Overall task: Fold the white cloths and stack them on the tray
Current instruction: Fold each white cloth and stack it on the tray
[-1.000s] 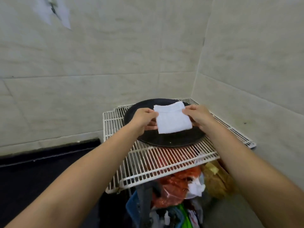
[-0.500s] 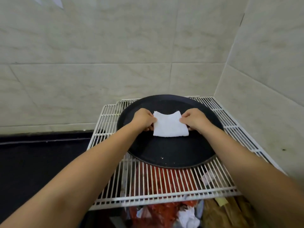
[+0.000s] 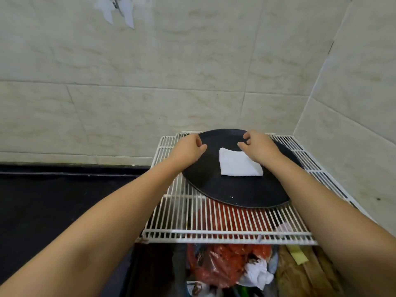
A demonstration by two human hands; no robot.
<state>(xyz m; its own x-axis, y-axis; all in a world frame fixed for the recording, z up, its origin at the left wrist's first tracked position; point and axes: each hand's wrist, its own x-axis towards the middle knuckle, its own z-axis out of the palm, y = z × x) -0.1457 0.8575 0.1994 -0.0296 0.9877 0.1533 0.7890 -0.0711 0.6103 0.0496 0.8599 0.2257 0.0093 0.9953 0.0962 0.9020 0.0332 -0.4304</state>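
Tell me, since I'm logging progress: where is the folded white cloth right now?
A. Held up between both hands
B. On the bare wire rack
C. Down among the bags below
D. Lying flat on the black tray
D: the folded white cloth lies flat on the black tray, and neither the left hand nor the right hand grips it.

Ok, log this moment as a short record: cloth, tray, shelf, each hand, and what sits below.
cloth: one folded white cloth lying flat on the tray, no hand on it
tray: round black tray on the wire shelf
shelf: white wire shelf in a tiled corner
left hand: left hand over the tray's left rim, fingers loosely curled, holding nothing
right hand: right hand above the cloth's far right corner, holding nothing
below: red plastic bag and other clutter
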